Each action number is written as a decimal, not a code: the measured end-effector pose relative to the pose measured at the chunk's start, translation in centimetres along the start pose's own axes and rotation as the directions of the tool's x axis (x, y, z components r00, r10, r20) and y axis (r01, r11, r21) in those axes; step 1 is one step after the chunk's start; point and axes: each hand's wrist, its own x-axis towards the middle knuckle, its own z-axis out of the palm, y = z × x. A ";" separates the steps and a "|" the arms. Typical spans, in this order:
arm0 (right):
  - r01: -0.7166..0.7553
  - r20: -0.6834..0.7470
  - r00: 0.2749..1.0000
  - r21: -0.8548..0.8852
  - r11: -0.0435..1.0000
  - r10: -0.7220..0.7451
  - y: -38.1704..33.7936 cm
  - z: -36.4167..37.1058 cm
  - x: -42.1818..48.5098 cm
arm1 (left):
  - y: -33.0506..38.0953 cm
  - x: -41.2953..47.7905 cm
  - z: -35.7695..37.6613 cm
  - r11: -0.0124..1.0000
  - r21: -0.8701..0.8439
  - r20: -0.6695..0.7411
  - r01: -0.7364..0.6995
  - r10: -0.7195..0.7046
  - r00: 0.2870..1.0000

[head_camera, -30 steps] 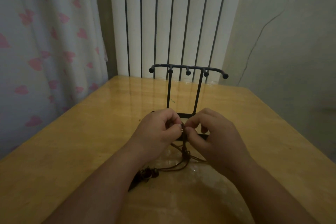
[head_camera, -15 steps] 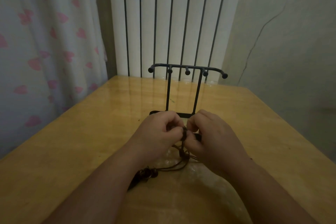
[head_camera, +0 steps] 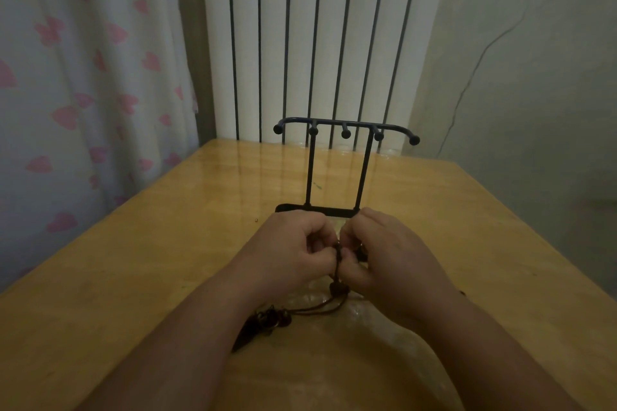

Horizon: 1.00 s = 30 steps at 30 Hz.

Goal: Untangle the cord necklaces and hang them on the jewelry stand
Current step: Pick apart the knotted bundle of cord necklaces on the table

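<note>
Dark brown cord necklaces (head_camera: 337, 290) hang tangled between my hands and trail down onto the wooden table (head_camera: 133, 277). My left hand (head_camera: 293, 250) and my right hand (head_camera: 384, 253) meet fingertip to fingertip and both pinch the cords at a knot. A dark pendant cluster (head_camera: 267, 322) lies on the table under my left forearm. Just behind my hands stands the black metal jewelry stand (head_camera: 344, 133), with nothing hung on its knobbed pegs. Its base is partly hidden by my knuckles.
A white ribbed radiator (head_camera: 317, 37) rises behind the table's far edge. A curtain with pink hearts (head_camera: 83, 77) hangs at the left and a plain wall (head_camera: 534, 77) stands at the right. A tiny bead (head_camera: 256, 219) lies left of the stand.
Both hands have drawn closer together on the knot and shifted slightly nearer to me; the cords between them hang more upright.
</note>
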 end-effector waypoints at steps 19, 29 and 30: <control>0.002 0.000 1.000 0.008 1.000 -0.002 -0.2 -0.3 -0.1 | -0.1 0.1 -0.3 0.999 -0.036 -0.039 0.007 -0.008 0.999; 0.019 0.002 1.000 -0.009 1.000 -0.019 -0.2 -0.1 -0.1 | -0.2 0.3 -0.2 0.998 -0.040 0.062 0.057 -0.054 0.997; 0.021 0.000 1.000 -0.011 1.000 -0.021 -0.2 -0.1 -0.1 | -0.2 0.3 -0.1 0.998 -0.029 0.080 0.061 -0.058 0.995</control>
